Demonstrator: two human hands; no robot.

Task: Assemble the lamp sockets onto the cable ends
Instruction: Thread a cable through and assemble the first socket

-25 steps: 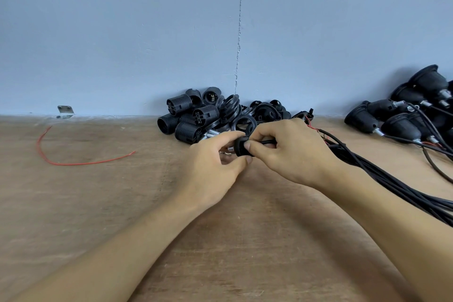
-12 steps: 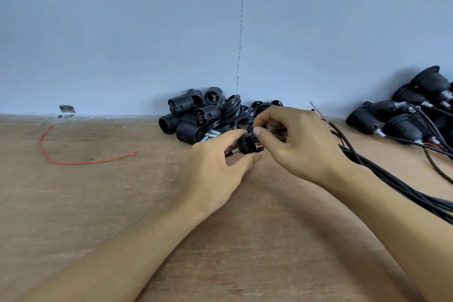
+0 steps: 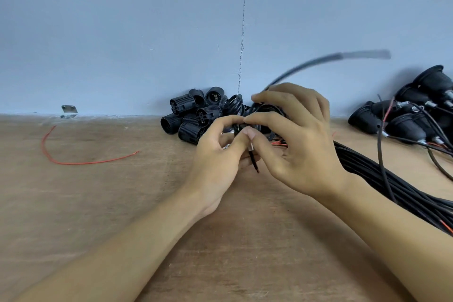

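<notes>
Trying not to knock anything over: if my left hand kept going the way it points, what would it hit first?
Your right hand: the left hand points forward and right, its fingertips touching it at the cable end. Beyond, probably the pile of sockets, though depth is unclear.

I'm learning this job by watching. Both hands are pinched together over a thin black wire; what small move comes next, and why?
Probably pull the thin wire end further through the pinch between left hand and right hand: only a short tip shows below them.

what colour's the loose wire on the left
The loose wire is red, clearest in the head view.
</notes>
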